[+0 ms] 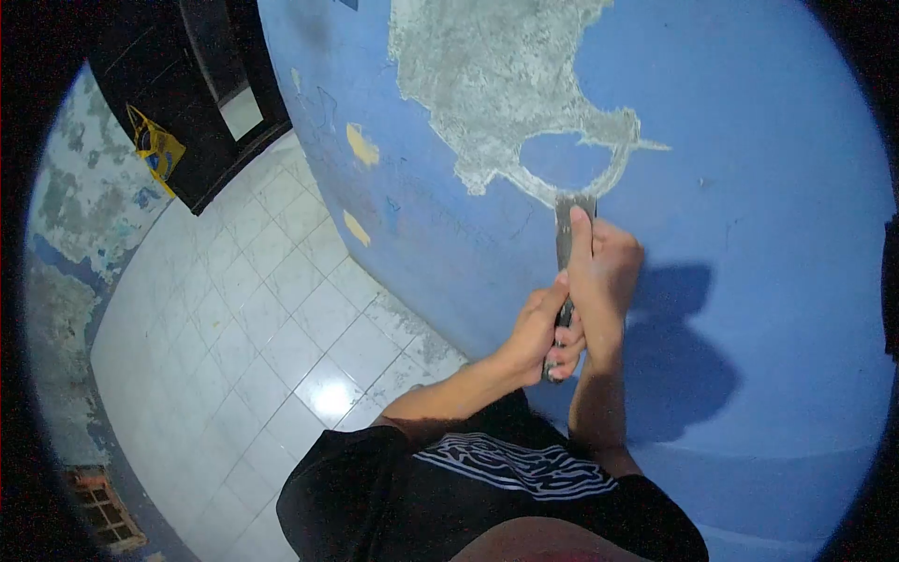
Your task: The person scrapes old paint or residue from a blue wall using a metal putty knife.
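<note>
Both hands are on a dark scraper (pixel 564 239) whose flat end touches the blue wall (pixel 749 309) at the lower edge of a ring of bare grey plaster. My left hand (pixel 543 332) is wrapped round the handle, whose end sticks out below the fingers. Higher up, my right hand (pixel 604 262) grips the scraper, with the thumb lying along the blade. An oval of blue paint (pixel 562 161) remains inside the ring. Above it spreads a large patch of exposed grey plaster (pixel 492 70) with ragged edges.
White floor tiles (pixel 272 318) lie at the left below the wall. A yellow bag (pixel 161 152) hangs by a dark door (pixel 154 84) at the upper left. The wall at the far left (pixel 70 197) has peeling paint, with a small barred opening (pixel 108 510) low down.
</note>
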`<action>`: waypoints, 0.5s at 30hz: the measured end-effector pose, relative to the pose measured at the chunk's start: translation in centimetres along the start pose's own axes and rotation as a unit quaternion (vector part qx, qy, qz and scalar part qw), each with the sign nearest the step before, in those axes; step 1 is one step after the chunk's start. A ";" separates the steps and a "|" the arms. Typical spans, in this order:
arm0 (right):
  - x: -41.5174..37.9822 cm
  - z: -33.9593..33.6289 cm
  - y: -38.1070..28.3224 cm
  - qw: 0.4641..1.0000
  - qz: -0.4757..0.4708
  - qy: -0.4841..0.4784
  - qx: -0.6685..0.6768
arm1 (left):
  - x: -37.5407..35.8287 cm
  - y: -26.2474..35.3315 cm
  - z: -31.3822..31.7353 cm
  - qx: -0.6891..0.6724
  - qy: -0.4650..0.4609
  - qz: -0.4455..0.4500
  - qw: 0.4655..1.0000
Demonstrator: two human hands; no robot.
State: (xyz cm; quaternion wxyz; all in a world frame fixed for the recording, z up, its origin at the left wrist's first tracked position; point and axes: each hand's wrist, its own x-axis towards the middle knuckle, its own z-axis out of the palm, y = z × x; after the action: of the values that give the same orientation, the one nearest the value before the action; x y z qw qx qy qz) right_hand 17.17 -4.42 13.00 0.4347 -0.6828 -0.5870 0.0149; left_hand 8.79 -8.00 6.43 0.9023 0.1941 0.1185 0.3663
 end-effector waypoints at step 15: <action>1.2 -2.0 -0.5 0.992 -0.122 0.000 -0.046 | -0.8 0.3 3.9 -0.058 0.035 -0.020 0.998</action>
State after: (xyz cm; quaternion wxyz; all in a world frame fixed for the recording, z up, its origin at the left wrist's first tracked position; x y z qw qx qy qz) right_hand 18.20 -4.60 15.19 0.4017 -0.6253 -0.6659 -0.0649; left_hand 9.40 -9.41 10.13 0.9146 0.1262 0.1324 0.3608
